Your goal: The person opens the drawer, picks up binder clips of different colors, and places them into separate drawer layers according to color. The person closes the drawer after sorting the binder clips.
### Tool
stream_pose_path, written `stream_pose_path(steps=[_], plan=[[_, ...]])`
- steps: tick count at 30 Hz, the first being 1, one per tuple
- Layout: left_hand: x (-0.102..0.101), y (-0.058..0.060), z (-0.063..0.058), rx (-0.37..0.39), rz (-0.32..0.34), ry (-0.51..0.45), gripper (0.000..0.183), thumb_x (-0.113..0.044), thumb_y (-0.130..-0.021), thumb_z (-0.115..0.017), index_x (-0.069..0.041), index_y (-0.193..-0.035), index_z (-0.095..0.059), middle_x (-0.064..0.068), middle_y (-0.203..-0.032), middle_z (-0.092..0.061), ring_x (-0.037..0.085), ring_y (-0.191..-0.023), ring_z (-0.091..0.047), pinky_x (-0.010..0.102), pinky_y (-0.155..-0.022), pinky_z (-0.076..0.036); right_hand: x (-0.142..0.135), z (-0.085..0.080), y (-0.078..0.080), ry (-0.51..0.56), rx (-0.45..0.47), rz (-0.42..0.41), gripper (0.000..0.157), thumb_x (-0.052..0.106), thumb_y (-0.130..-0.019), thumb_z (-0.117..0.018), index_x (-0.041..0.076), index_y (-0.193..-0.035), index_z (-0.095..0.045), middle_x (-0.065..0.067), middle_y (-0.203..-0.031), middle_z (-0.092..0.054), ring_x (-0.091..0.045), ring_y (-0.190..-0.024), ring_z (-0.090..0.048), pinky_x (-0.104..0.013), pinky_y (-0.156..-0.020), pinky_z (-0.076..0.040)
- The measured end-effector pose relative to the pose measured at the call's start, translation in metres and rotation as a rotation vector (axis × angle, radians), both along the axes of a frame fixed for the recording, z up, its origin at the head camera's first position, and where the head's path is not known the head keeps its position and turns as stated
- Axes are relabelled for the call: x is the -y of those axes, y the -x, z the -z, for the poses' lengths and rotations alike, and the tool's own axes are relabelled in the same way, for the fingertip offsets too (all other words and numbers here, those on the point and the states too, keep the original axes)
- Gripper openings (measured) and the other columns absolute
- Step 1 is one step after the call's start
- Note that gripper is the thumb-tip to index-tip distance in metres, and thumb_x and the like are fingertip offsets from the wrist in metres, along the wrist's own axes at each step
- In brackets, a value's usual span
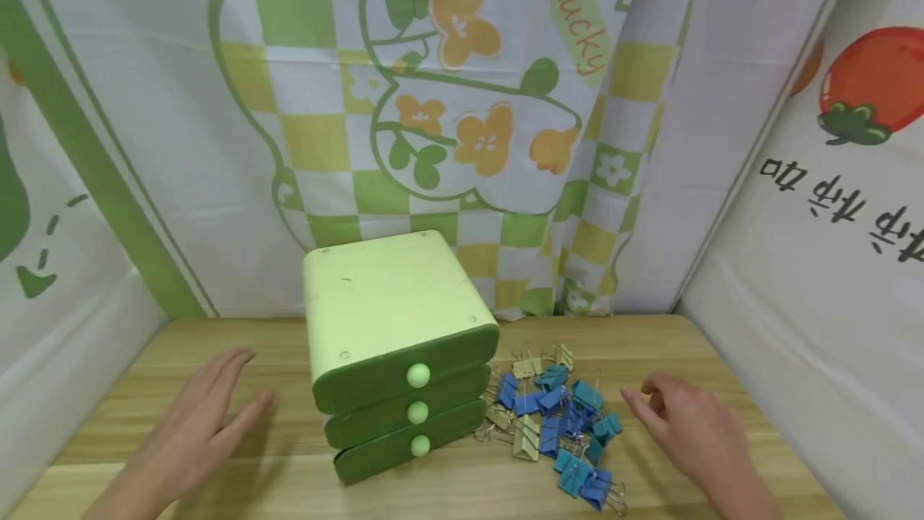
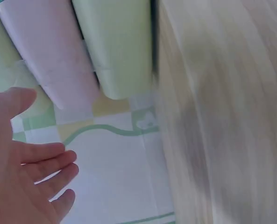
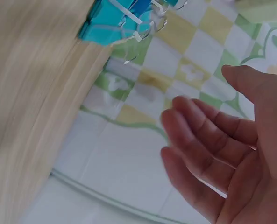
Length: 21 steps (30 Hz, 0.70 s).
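- Left of the three-drawer desktop chest (image 1: 393, 295), apart from it: left hand (image 1: 191, 424), fingers loosely extended, thumb spread away, with nothing in its grasp.
- Just right of the binder clips (image 1: 550, 433), near but not touching: right hand (image 1: 689, 424), fingers relaxed in a loose bend, likewise free of any hold.
- Between both hands, on the wood-grain table (image 1: 433, 500): pale-green chest with darker green drawer fronts (image 1: 371, 383), one round light-green knob (image 1: 418, 375) on each.
- Beside the chest's right side, heaped together: clips in blue, teal and pale yellow, with wire handles.
- Behind: checked curtain (image 1: 310, 143) with orange flowers and the word "Lucky".
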State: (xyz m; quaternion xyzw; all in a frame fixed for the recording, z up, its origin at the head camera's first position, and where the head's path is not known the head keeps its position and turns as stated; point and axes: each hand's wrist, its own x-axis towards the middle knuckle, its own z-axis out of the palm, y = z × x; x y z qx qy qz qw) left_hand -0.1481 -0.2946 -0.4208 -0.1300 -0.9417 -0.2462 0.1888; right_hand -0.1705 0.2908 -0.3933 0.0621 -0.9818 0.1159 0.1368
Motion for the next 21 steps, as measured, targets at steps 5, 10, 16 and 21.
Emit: stream_pose_path(steps=[5,10,16,21], plan=[[-0.007,0.001,-0.014,-0.024,0.007,-0.103,0.057,-0.027,-0.107,-0.059,0.002,-0.154,-0.043,0.031,-0.151,-0.049,0.055,-0.138,-0.043,0.078,-0.106,-0.034,0.021,-0.002,-0.008,-0.017,-0.030,-0.053,0.029,0.047,-0.098,-0.070,0.023,-0.082,-0.068,0.016,-0.067,-0.066,0.001,-0.057,-0.054,-0.022,-0.049,-0.042],[-0.015,0.001,-0.028,-0.103,0.008,-0.196,0.052,-0.020,-0.107,-0.058,-0.003,-0.155,-0.046,0.027,-0.151,-0.052,0.053,-0.138,-0.046,0.064,-0.120,-0.035,0.052,-0.012,-0.016,-0.001,0.009,-0.125,0.030,0.045,-0.097,-0.072,0.026,-0.076,-0.063,0.020,-0.063,-0.059,0.006,-0.055,-0.048,-0.019,-0.053,-0.043],[-0.033,0.006,-0.053,-0.142,0.033,-0.267,0.054,-0.022,-0.108,-0.055,-0.015,-0.160,-0.044,0.022,-0.161,-0.048,0.052,-0.146,-0.043,0.063,-0.125,-0.032,0.091,-0.025,-0.021,0.082,0.022,-0.272,0.028,0.042,-0.100,-0.069,0.028,-0.076,-0.064,0.022,-0.062,-0.054,0.008,-0.055,-0.044,-0.017,-0.053,-0.042],[-0.046,0.025,-0.068,-0.070,0.047,-0.305,0.061,-0.032,-0.109,-0.052,-0.009,-0.164,-0.036,0.026,-0.166,-0.039,0.056,-0.152,-0.034,0.080,-0.114,-0.030,0.122,-0.031,-0.025,0.121,-0.016,-0.390,0.025,0.043,-0.101,-0.067,0.029,-0.080,-0.065,0.024,-0.066,-0.053,0.010,-0.058,-0.044,-0.017,-0.055,-0.041]])
